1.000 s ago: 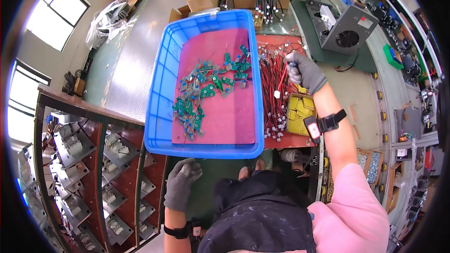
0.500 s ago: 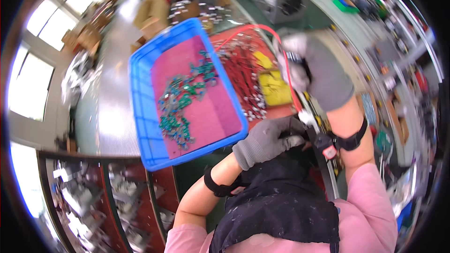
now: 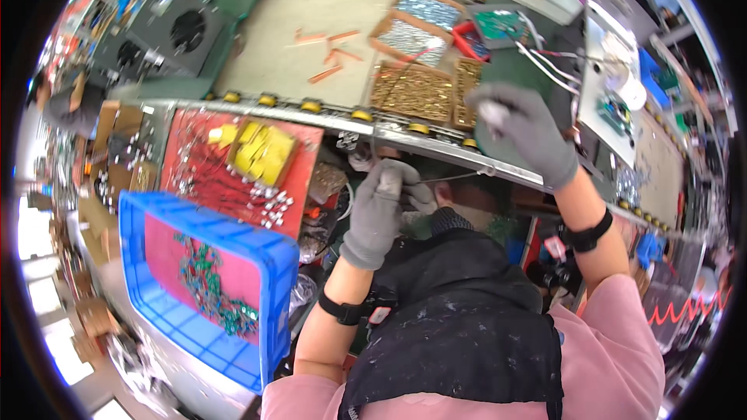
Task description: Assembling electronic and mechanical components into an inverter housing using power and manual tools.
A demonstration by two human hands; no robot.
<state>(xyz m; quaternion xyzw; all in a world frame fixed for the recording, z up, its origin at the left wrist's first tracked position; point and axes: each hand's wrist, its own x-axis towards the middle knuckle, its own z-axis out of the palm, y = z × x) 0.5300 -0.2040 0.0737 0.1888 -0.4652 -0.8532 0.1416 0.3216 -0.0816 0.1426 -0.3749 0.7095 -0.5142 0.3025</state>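
Note:
Both my hands wear grey work gloves with pale fingertips. My left hand (image 3: 381, 206) is closed, fingers curled in front of my dark apron, just below the metal rail. A thin grey cord or rod (image 3: 455, 176) runs from beside its fingers toward the rail; whether the hand grips it is unclear. Smeared by motion, my right hand (image 3: 533, 132) hovers over the rail beside a narrow box of brass-coloured small parts (image 3: 465, 93). Its fingers look bent, but what they hold, if anything, does not show. A larger box of brass-coloured parts (image 3: 411, 92) lies to its left.
A blue crate (image 3: 272, 311) with green components stands at lower left. Beyond it, a red board (image 3: 307, 175) carries red wires and a yellow box (image 3: 261, 155). Rollers (image 3: 362, 115) line the rail. Copper-coloured strips (image 3: 327, 74), silver parts (image 3: 408, 37) and a green circuit board (image 3: 498, 25) lie farther back.
The view has turned right, putting the crate at lower left. My right hand has moved from beside the yellow box to the brass-coloured parts. The red wire near it no longer shows there.

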